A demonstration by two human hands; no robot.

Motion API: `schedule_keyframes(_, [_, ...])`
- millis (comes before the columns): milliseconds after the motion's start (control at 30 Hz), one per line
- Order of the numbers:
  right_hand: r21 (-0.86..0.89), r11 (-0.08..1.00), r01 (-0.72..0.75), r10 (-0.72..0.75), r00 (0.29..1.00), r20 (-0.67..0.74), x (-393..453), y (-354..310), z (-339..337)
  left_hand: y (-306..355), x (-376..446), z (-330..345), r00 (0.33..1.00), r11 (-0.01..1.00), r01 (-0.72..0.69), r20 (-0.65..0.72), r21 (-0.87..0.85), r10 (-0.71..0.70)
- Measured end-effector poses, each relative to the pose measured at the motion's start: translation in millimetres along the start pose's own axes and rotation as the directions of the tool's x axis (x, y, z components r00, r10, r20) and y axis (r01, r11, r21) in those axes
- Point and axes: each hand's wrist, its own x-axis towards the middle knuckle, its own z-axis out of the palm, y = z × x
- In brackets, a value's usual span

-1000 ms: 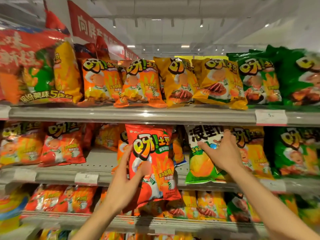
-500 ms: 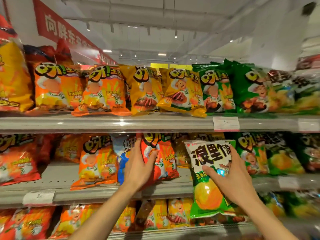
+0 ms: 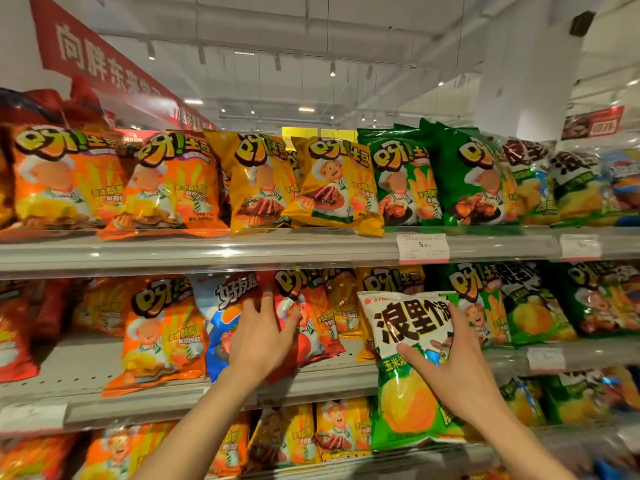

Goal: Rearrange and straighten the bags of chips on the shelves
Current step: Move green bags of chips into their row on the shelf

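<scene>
Green-white bag [image 3: 410, 372] upright, long axis vertical.

Grey metal shelves [image 3: 242, 252]; rows of orange, yellow, green chip bags [image 3: 173, 185] upright on them

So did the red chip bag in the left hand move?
Yes. The red bag went from hanging out in front of the middle shelf's edge to standing back on that shelf, with the left hand pressing it in.
</scene>
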Motion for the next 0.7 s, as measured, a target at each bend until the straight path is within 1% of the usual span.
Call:
schedule_keyframes(67, [0.002,1.000,0.000,0.000,1.000,-0.002,-3,-3,3,-7,-12,-7,0.996,0.997,-0.048,-0.081,-0.062,0.043])
schedule_keyframes(133, [0.031,0.999,-0.011,0.011,1.000,0.001,-6,-7,7,-10,-29,-11,0.983,0.969,-0.160,-0.125,-0.186,0.138])
schedule_keyframes(167, [0.054,0.998,-0.016,0.016,1.000,0.002,-8,-9,10,-9,-38,-12,0.978,0.943,-0.204,-0.104,-0.264,0.182])
schedule_keyframes(200, [0.079,0.997,-0.021,0.021,1.000,0.001,-9,-10,13,-8,-48,-11,0.974,0.912,-0.223,-0.051,-0.343,0.219])
schedule_keyframes(233, [0.106,0.994,-0.027,0.027,1.000,0.001,-11,-10,15,-6,-58,-10,0.968,0.883,-0.212,0.031,-0.418,0.247])
schedule_keyframes(300, [0.157,0.987,-0.044,0.043,0.999,0.011,-15,-10,20,5,-75,-8,0.939,0.828,-0.135,0.198,-0.543,0.283])
schedule_keyframes(367, [0.193,0.980,-0.050,0.043,0.998,0.039,-19,-9,22,22,-91,-7,0.902,0.771,-0.029,0.316,-0.636,0.295])
schedule_keyframes(400, [0.212,0.976,-0.046,0.036,0.998,0.052,-20,-7,22,31,-97,-7,0.886,0.745,0.016,0.355,-0.666,0.298])
schedule_keyframes(567, [0.312,0.948,-0.063,0.029,0.993,0.115,-21,13,-1,72,-117,12,0.839,0.684,0.119,0.441,-0.720,0.318])
schedule_keyframes(700, [0.357,0.932,-0.065,0.017,0.991,0.134,-16,49,-48,129,-137,34,0.853,0.629,0.152,0.423,-0.763,0.307])
